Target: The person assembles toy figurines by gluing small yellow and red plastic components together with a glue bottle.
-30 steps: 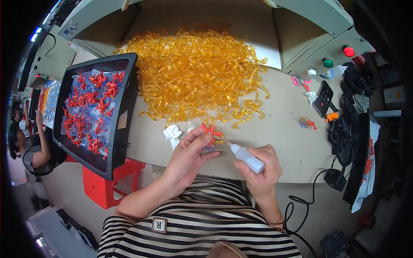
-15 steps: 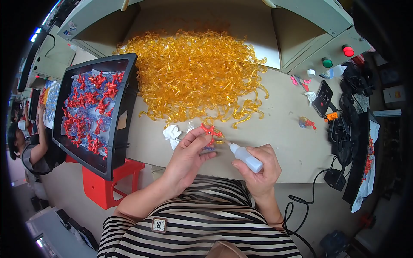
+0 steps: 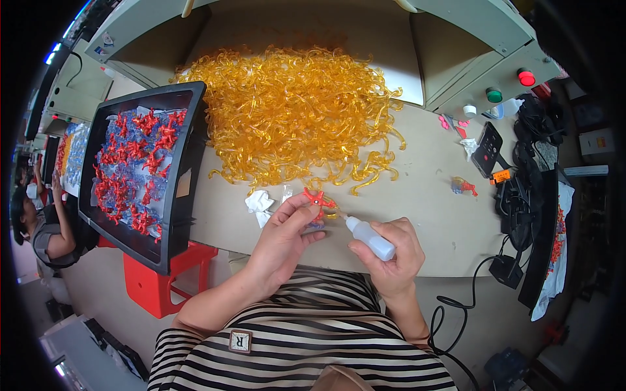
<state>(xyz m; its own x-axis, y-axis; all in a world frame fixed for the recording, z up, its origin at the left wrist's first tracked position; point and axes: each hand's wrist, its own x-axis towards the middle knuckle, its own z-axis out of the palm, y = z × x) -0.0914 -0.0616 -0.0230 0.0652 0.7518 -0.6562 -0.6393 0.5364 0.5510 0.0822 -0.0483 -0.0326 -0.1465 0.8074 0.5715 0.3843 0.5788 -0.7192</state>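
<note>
My left hand [image 3: 282,242] pinches a small red plastic figure [image 3: 317,198] between thumb and fingertips. A yellow piece shows at the figure's right side, and a bluish part sits below it. My right hand [image 3: 399,251] is closed round a translucent white squeeze bottle [image 3: 370,238], tilted so that its thin nozzle points at the figure. The tip is very close to the figure; whether they touch I cannot tell. Beyond my hands spreads a large heap of clear yellow curved plastic pieces [image 3: 293,117]. Crumpled white tissue [image 3: 259,202] lies left of the figure.
At left, a black tray [image 3: 171,215] holds many red figures on clear bluish parts, above a red stool [image 3: 153,280]. One finished-looking figure [image 3: 464,186], a phone [image 3: 486,150] and black cables [image 3: 518,212] are at right. A co-worker [image 3: 52,228] sits far left.
My hands and the bottle stay almost in place, the figure turning very slightly. At far left the co-worker's arm has shifted a little.
</note>
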